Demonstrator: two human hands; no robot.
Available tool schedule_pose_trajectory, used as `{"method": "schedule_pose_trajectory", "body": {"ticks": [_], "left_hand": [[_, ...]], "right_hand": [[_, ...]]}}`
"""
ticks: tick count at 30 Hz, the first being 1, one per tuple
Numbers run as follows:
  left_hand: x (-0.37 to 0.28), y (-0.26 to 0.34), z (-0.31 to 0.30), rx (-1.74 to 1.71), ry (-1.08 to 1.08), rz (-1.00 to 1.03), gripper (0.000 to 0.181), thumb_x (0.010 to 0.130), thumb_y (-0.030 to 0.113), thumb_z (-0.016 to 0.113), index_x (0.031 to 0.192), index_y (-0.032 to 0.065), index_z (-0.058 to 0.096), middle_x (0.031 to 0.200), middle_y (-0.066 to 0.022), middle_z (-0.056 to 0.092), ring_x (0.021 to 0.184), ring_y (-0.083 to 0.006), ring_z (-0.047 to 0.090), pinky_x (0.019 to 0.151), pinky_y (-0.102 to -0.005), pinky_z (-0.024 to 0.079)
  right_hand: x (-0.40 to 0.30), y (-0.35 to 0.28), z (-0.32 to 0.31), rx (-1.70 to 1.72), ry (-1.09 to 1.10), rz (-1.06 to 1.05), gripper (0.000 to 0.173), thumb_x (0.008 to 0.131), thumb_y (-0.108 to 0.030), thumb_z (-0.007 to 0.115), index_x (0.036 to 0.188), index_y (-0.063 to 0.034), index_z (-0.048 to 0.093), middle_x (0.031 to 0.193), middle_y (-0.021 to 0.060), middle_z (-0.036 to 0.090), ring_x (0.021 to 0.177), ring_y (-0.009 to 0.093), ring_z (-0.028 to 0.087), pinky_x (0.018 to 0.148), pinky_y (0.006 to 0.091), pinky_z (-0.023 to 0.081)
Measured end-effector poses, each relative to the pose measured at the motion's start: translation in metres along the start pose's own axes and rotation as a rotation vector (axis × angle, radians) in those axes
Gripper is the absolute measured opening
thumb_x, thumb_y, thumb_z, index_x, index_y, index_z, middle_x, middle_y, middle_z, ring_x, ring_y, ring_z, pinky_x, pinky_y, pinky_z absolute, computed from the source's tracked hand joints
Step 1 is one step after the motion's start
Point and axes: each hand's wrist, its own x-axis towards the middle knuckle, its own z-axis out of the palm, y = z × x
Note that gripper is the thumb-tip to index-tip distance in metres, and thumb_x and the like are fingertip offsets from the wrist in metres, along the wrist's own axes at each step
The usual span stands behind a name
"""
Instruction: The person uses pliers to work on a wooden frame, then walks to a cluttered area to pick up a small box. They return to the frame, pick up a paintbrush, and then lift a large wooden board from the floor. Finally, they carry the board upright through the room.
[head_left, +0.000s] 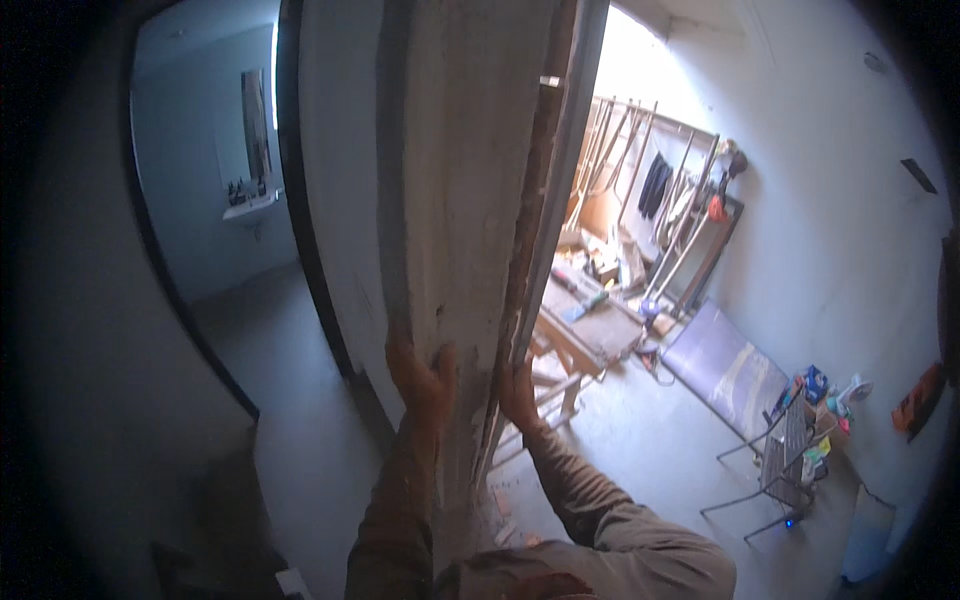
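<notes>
A tall, worn door-jamb section of wall (465, 187) rises in front of me, with a rough, broken edge and a grey frame strip (570, 150) along its right side. My left hand (424, 382) lies against the left part of its face, thumb raised and fingers around the left edge. On the other side, my right hand (517, 394) touches the rough right edge beside the frame strip. Both hands are at about the same height. Whether the right fingers grip anything cannot be told, as they are partly hidden at the edge.
Right of the jamb, a wooden work table (600, 330) bears a putty knife (585, 307). Beyond lean long poles (600, 165). A purple board (724, 371) rests by the wall near a metal rack (784, 450). Left, a doorway shows a washbasin (251, 206).
</notes>
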Motion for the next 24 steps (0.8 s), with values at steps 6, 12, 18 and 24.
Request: {"method": "schedule_pose_trajectory", "body": {"ticks": [6,12,18,24], "left_hand": [[0.005,-0.014,0.001,0.027,0.056,0.119,0.079,0.082,0.026,0.070,0.140,-0.0061,0.029,0.138,-0.0288,0.039,0.126,-0.0456,0.039,0.105,-0.0523,0.030],[-0.002,-0.031,0.009,0.083,0.106,0.222,0.080,0.082,0.027,0.070,0.141,-0.0065,0.028,0.139,-0.0284,0.038,0.125,-0.0447,0.041,0.103,-0.0516,0.033],[0.004,-0.033,0.011,0.092,0.150,0.271,0.082,0.084,0.032,0.069,0.141,-0.0071,0.026,0.139,-0.0285,0.038,0.126,-0.0441,0.040,0.104,-0.0498,0.034],[0.001,-0.034,0.011,0.071,0.130,0.233,0.082,0.085,0.033,0.068,0.142,-0.0078,0.024,0.140,-0.0289,0.037,0.128,-0.0440,0.040,0.106,-0.0492,0.033]], "right_hand": [[0.004,-0.026,0.001,-0.014,0.015,-0.029,0.042,0.101,-0.019,0.041,0.135,0.0024,0.031,0.123,0.0184,0.047,0.108,0.026,0.049,0.093,0.0385,0.041],[-0.001,-0.026,-0.002,0.070,-0.064,0.080,0.039,0.102,-0.019,0.041,0.133,0.0009,0.030,0.116,0.0156,0.047,0.102,0.023,0.049,0.087,0.0354,0.043],[0.001,-0.033,-0.002,-0.017,-0.070,0.087,0.042,0.102,-0.023,0.041,0.133,0.0029,0.029,0.123,0.0205,0.047,0.113,0.027,0.049,0.093,0.0373,0.041],[0.002,-0.028,-0.003,-0.104,-0.069,-0.020,0.043,0.101,-0.022,0.044,0.133,0.0035,0.031,0.124,0.0211,0.046,0.116,0.028,0.048,0.097,0.0386,0.038]]}}
